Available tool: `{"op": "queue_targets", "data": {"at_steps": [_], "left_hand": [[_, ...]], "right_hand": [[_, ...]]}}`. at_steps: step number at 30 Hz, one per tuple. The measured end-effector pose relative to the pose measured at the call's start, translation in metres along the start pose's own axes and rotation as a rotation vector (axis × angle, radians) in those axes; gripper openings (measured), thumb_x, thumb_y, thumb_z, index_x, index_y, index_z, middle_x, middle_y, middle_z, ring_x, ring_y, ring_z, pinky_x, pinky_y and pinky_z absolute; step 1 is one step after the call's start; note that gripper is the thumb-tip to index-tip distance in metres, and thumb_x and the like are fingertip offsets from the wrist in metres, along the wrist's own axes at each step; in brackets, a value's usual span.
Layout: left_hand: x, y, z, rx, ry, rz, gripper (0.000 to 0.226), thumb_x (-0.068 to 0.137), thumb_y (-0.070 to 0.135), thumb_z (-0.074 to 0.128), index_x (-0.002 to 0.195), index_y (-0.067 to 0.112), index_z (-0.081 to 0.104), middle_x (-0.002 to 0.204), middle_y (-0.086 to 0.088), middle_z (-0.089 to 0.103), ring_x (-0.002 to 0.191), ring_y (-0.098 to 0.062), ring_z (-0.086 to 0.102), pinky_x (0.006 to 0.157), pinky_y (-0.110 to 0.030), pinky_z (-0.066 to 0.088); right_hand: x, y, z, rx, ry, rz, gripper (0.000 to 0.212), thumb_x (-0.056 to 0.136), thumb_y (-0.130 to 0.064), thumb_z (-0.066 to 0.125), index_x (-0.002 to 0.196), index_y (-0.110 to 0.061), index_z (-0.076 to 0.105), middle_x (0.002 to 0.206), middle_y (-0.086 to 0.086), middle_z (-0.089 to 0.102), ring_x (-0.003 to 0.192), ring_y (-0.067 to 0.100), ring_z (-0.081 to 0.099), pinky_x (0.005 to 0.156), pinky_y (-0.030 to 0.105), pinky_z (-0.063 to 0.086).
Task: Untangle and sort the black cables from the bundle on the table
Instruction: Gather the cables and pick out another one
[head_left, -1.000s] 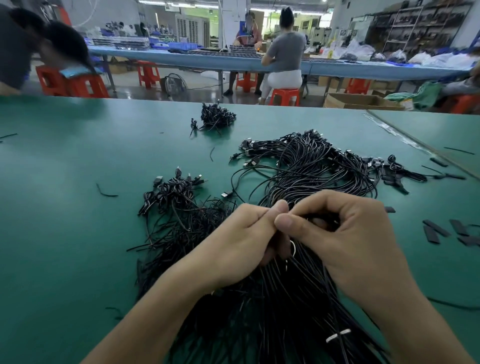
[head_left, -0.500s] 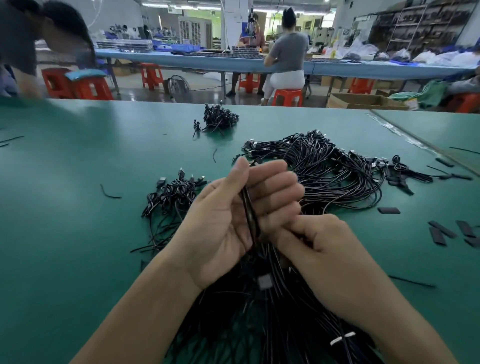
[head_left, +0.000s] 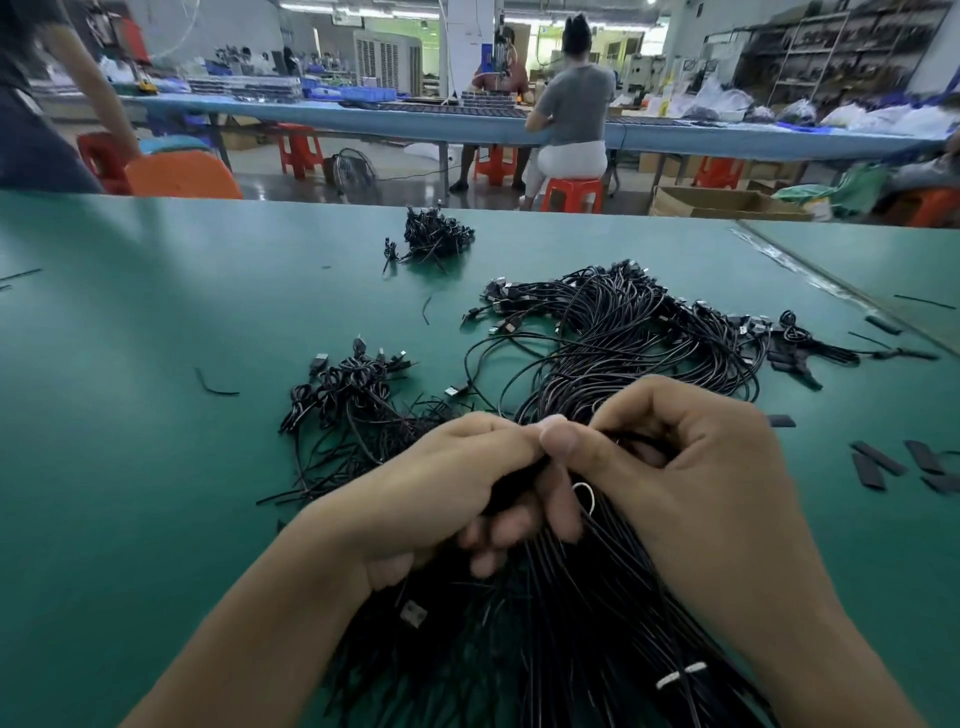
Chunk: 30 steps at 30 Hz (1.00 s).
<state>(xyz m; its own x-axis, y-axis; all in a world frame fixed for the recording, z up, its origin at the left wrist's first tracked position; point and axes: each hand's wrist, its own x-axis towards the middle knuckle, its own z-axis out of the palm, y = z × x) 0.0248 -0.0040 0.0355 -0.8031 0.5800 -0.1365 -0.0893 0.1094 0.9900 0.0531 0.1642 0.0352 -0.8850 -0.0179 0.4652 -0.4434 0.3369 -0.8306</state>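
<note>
A thick bundle of black cables (head_left: 566, 623) runs from the bottom of the view up under both hands on the green table (head_left: 130, 467). My left hand (head_left: 441, 499) grips part of the bundle, fingers curled round it. My right hand (head_left: 691, 467) pinches black cables against my left thumb, and a thin white wire loop (head_left: 584, 493) shows between the hands. A white tie (head_left: 680, 675) wraps the bundle near my right wrist. A large looped heap of cables (head_left: 634, 332) with USB plugs lies beyond the hands. A smaller knotted pile (head_left: 343, 384) lies to the left.
A small cable clump (head_left: 431, 236) sits farther back on the table. Short black strips (head_left: 893, 465) lie at the right, and a loose black scrap (head_left: 213, 384) at the left. A seam (head_left: 841, 291) separates this table from another on the right. People sit at benches behind.
My left hand, open half a second ago with cables across its palm, has curled round the bundle. My right hand has risen so its fingertips meet the left thumb.
</note>
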Motion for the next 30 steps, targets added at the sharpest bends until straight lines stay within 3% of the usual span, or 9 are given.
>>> {"op": "queue_targets", "data": {"at_steps": [3,7,9,11,15,18,24,27,30], "left_hand": [[-0.004,0.006,-0.005,-0.263,-0.149,-0.013,0.05,0.095,0.047,0.048,0.055,0.018,0.059,0.04,0.009,0.031,0.033,-0.002,0.026,0.034,-0.014,0.029],[-0.004,0.015,-0.008,-0.659,-0.276,0.125,0.042,0.096,0.038,0.046,0.059,0.021,0.055,0.045,0.011,0.038,0.037,-0.002,0.028,0.039,-0.014,0.035],[-0.003,0.018,-0.005,-0.817,-0.245,0.239,0.037,0.096,0.034,0.048,0.068,0.017,0.065,0.052,0.008,0.05,0.042,-0.003,0.042,0.049,-0.018,0.049],[0.001,0.017,-0.003,-0.896,-0.08,0.355,0.04,0.097,0.032,0.048,0.079,0.011,0.077,0.067,0.002,0.066,0.056,-0.007,0.063,0.062,-0.024,0.058],[0.01,0.008,-0.004,-0.635,0.279,0.479,0.042,0.093,0.033,0.047,0.101,0.004,0.076,0.103,-0.012,0.076,0.095,-0.021,0.075,0.081,-0.03,0.06],[0.012,-0.001,-0.002,-0.206,0.503,0.468,0.036,0.094,0.035,0.046,0.103,0.011,0.072,0.099,-0.008,0.078,0.096,-0.023,0.075,0.084,-0.032,0.06],[0.004,0.002,0.006,0.175,0.323,0.224,0.045,0.106,0.025,0.044,0.075,0.015,0.076,0.065,-0.001,0.074,0.059,-0.006,0.069,0.056,-0.013,0.051],[-0.001,0.006,0.009,0.117,0.127,0.111,0.052,0.105,0.034,0.041,0.064,0.017,0.068,0.053,0.0,0.064,0.044,-0.009,0.058,0.046,-0.015,0.045],[-0.002,0.007,0.008,0.047,0.059,0.081,0.055,0.097,0.049,0.041,0.058,0.019,0.066,0.044,0.006,0.044,0.038,-0.007,0.038,0.042,-0.016,0.038]], "right_hand": [[0.002,0.003,0.003,0.034,0.074,0.005,0.036,0.072,-0.056,0.073,0.076,-0.02,0.07,0.058,0.009,0.061,0.05,0.028,0.048,0.044,0.038,0.041],[0.003,0.004,0.005,0.044,0.008,0.077,0.03,0.085,-0.055,0.061,0.076,-0.029,0.072,0.05,-0.005,0.053,0.044,0.002,0.035,0.041,0.018,0.028],[0.001,0.006,0.01,-0.004,-0.123,0.147,0.026,0.087,-0.052,0.057,0.072,-0.034,0.071,0.05,-0.007,0.056,0.042,0.002,0.036,0.042,0.019,0.028],[-0.002,0.006,0.015,-0.078,-0.227,0.169,0.021,0.092,-0.044,0.058,0.077,-0.037,0.071,0.053,-0.008,0.058,0.042,0.001,0.038,0.042,0.02,0.031],[-0.005,0.0,0.019,-0.166,-0.351,0.103,0.018,0.097,-0.034,0.054,0.086,-0.033,0.068,0.057,-0.013,0.06,0.048,0.005,0.051,0.05,0.027,0.046],[-0.005,-0.003,0.011,-0.237,-0.323,0.082,0.018,0.093,-0.04,0.057,0.084,-0.03,0.069,0.059,-0.013,0.061,0.048,0.006,0.05,0.048,0.021,0.042],[0.0,-0.005,-0.005,-0.193,-0.197,-0.004,0.012,0.085,-0.034,0.074,0.074,-0.032,0.073,0.067,-0.025,0.066,0.068,-0.009,0.061,0.065,0.007,0.042],[0.001,-0.005,-0.007,-0.088,-0.173,-0.013,0.009,0.077,-0.038,0.071,0.076,-0.029,0.072,0.065,-0.01,0.07,0.061,0.009,0.066,0.063,0.026,0.051],[0.002,-0.004,-0.005,0.033,-0.141,-0.047,0.009,0.077,-0.032,0.075,0.076,-0.024,0.07,0.062,-0.001,0.069,0.059,0.018,0.066,0.064,0.037,0.054]]}}
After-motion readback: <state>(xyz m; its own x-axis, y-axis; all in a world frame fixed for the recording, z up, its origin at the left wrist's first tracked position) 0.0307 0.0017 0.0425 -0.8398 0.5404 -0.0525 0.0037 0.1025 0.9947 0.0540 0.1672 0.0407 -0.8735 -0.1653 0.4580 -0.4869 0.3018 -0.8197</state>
